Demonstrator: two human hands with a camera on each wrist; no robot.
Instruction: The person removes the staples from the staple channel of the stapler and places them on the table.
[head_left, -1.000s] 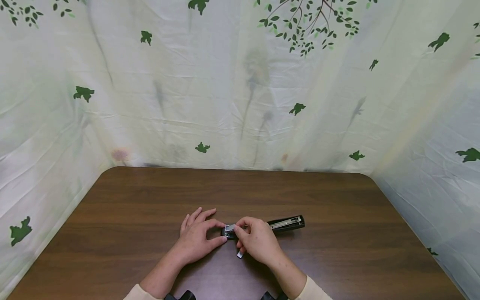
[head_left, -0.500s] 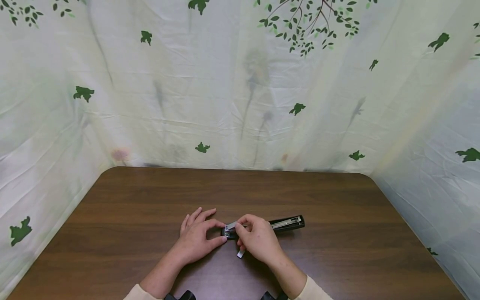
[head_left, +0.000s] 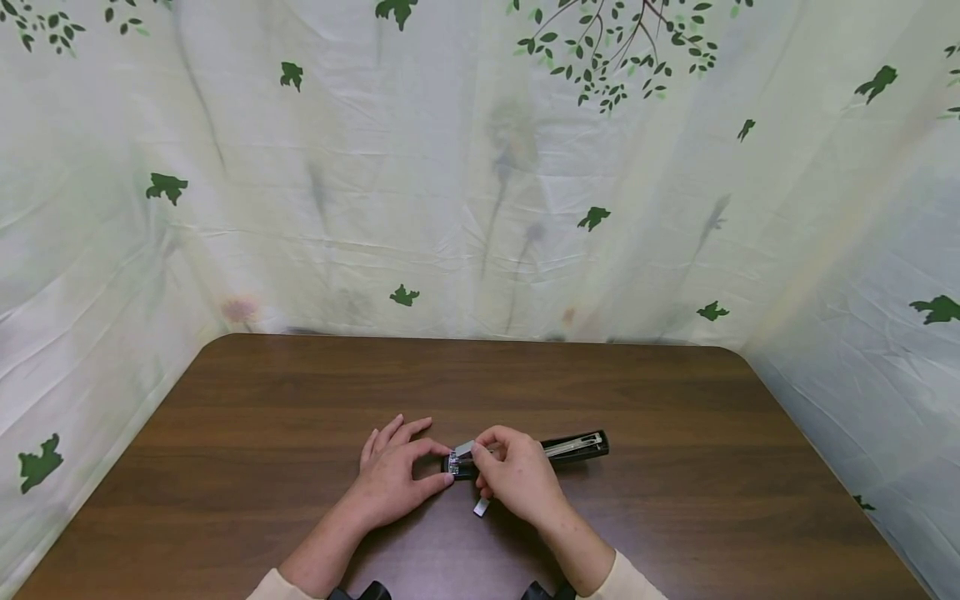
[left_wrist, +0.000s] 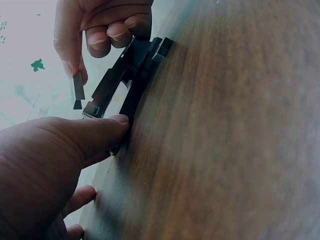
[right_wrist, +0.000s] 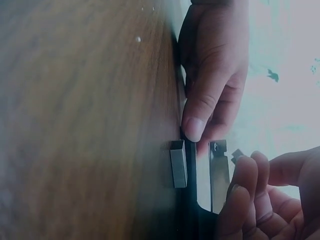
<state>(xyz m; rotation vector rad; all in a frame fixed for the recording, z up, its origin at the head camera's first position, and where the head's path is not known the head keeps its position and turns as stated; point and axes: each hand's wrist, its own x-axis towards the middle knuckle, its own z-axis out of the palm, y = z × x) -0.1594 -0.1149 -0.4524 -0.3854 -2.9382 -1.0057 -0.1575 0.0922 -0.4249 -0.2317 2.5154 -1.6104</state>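
Note:
A black stapler lies opened out on the brown table, its metal inner parts facing up. My left hand grips its left end between thumb and index finger, the other fingers spread behind. Over that end, my right hand pinches a short silver strip of staples between thumb and index finger. In the left wrist view this held strip sticks out from the fingertips beside the stapler's metal end. The right hand hides the stapler's middle in the head view.
A second staple strip lies on the table just in front of the stapler, partly under the right hand. A pale leaf-printed curtain surrounds the table at the back and sides.
My right hand has shifted slightly right and away from me, and the pinched strip is more tilted. The left hand and the stapler stay in place.

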